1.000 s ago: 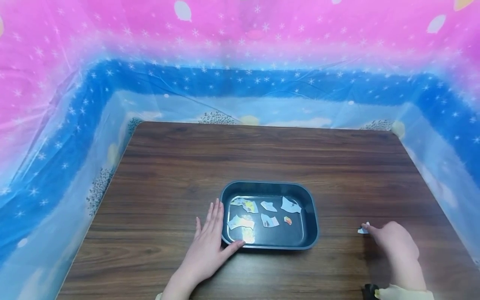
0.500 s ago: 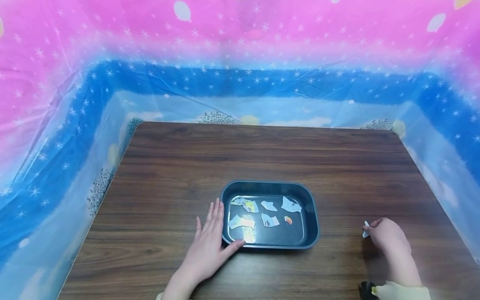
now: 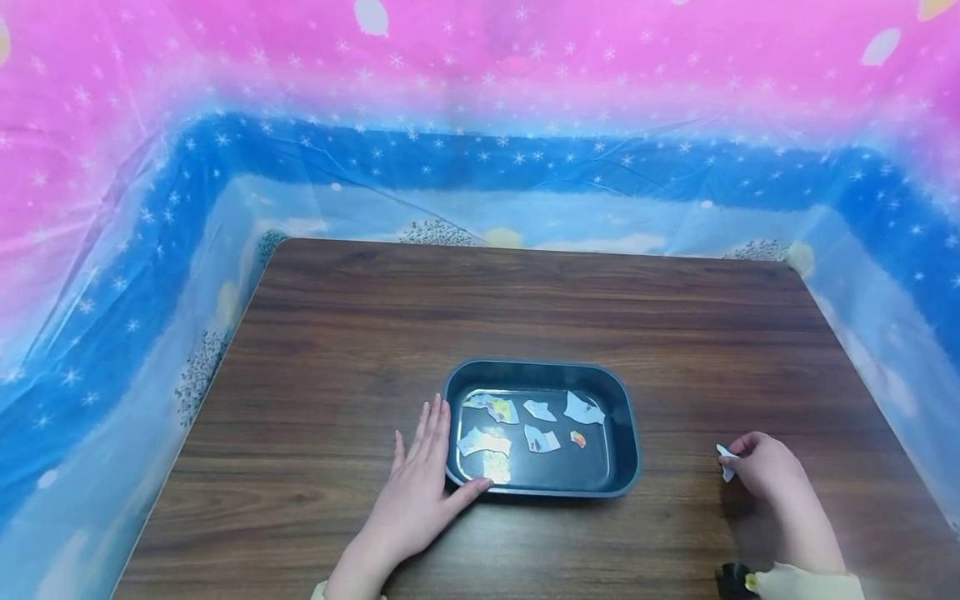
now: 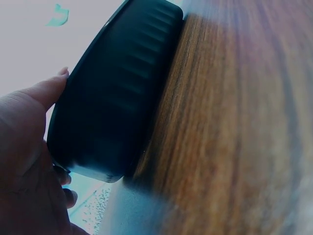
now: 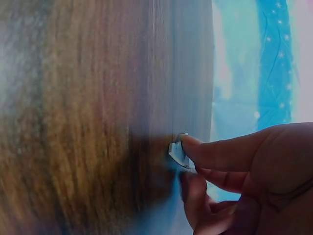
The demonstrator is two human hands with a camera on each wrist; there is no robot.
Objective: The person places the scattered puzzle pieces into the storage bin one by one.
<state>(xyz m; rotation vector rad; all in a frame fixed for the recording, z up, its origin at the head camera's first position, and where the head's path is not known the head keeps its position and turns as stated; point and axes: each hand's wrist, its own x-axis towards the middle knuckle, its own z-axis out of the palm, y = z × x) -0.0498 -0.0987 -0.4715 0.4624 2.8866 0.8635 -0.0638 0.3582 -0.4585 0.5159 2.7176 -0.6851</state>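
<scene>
A dark rectangular tray [image 3: 618, 479] with raised walls sits on the table, several torn-looking paper pieces lying flat on its floor. Among them are a yellow-patterned piece [image 3: 501, 409] at the back left and a tiny orange one [image 3: 577, 439] at the right. My left hand [image 3: 418, 483] lies against the tray's left end, fingers straight along the wall and thumb on the front rim. Well right of the tray, my right hand [image 3: 768, 468] pinches a small whitish piece [image 5: 179, 153] between thumb and fingers, holding it tilted just above the table.
The brown wood-grain table [image 3: 360, 333] reaches back to a hanging pink and blue cloth [image 3: 480, 158] that surrounds its far and side edges. A black object [image 3: 733, 581] shows at the right wrist, by the pale sleeve.
My right hand has lifted the small piece off the table, turned it from flat to tilted, and shifted slightly left. The left hand and tray stay put.
</scene>
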